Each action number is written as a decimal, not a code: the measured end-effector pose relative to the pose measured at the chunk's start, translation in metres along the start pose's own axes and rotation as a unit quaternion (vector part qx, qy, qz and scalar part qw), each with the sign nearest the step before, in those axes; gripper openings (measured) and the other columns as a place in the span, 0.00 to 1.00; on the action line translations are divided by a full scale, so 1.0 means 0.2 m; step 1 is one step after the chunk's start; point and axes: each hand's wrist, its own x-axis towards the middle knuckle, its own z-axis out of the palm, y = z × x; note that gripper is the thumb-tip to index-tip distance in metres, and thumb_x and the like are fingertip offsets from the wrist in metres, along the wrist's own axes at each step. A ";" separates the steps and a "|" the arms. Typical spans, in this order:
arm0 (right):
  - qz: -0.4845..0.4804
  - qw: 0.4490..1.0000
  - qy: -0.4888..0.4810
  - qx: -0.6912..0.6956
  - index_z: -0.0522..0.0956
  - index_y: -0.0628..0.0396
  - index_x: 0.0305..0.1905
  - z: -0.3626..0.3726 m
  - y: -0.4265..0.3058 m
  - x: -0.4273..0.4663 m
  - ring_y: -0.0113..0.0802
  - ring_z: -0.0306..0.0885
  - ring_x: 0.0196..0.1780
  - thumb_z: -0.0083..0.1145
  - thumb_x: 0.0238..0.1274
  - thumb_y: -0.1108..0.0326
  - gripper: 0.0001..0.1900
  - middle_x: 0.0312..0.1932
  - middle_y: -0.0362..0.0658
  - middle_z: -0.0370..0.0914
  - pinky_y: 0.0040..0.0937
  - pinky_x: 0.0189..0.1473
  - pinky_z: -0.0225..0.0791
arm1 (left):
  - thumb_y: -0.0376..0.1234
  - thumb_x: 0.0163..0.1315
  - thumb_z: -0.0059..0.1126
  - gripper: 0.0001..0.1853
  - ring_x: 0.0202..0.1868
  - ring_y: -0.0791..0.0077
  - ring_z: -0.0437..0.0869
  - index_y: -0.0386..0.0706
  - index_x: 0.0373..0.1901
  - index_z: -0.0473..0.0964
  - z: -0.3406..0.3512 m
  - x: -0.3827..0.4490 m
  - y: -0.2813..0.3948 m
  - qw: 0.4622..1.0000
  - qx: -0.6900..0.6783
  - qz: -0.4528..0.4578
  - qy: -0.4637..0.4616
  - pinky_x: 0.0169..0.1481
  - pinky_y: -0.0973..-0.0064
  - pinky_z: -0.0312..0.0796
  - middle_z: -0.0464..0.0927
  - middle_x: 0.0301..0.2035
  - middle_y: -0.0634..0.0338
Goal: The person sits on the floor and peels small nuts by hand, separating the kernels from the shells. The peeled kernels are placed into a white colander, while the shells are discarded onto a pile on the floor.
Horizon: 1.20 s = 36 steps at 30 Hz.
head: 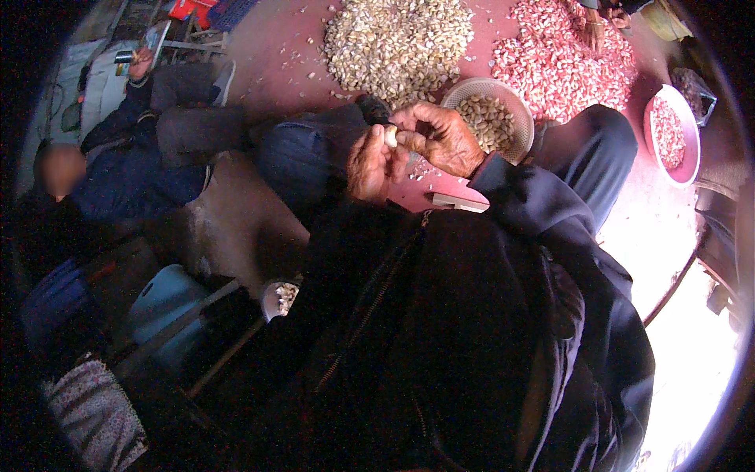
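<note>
My left hand [373,168] holds a pale clove [390,136], which looks like garlic, between thumb and fingers. My right hand [443,140] reaches across from the other side, thumb and fingertips pinched at the same clove. Just past the right wrist stands a perforated plastic colander [524,127], partly filled with brownish unpeeled cloves [486,123]. Between my knees, below the hands, a flat pale strip [460,203] lies on the red surface, with small skin scraps [420,171] near it. My forearms and jacket hide part of that area.
Ahead lie a large pile of tan cloves [395,47] and a pinkish pile [560,71], where another person's hand [593,34] rests. A pink basin [679,174] stands right. Another person [135,183] sits left, near a light-blue bucket [168,295] and small bowl [270,301].
</note>
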 end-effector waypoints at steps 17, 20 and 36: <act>-0.062 0.987 -0.015 -0.146 0.73 0.59 0.36 -0.02 -0.01 0.02 0.48 0.75 0.37 0.56 0.59 0.74 0.03 0.31 0.49 0.72 0.39 0.40 0.68 | 0.51 0.74 0.39 0.23 0.14 0.79 0.66 0.42 0.32 0.73 0.00 -0.01 0.03 0.999 0.032 -0.025 0.009 0.18 0.80 0.57 0.72 0.18 0.62; -0.030 0.990 -0.036 -0.132 0.73 0.58 0.36 -0.02 -0.02 0.01 0.47 0.75 0.38 0.56 0.60 0.74 0.03 0.31 0.49 0.73 0.39 0.41 0.68 | 0.50 0.73 0.42 0.21 0.15 0.82 0.64 0.43 0.33 0.73 0.00 0.00 0.02 0.999 0.025 -0.001 0.028 0.18 0.81 0.54 0.72 0.20 0.66; 0.065 0.922 -0.381 -0.036 0.76 0.60 0.37 -0.06 0.09 -0.02 0.37 0.76 0.38 0.57 0.56 0.75 0.04 0.31 0.49 0.76 0.34 0.41 0.69 | 0.55 0.74 0.33 0.29 0.14 0.81 0.57 0.42 0.31 0.73 -0.06 0.02 0.06 1.000 -0.002 -0.012 -0.023 0.21 0.81 0.50 0.61 0.13 0.68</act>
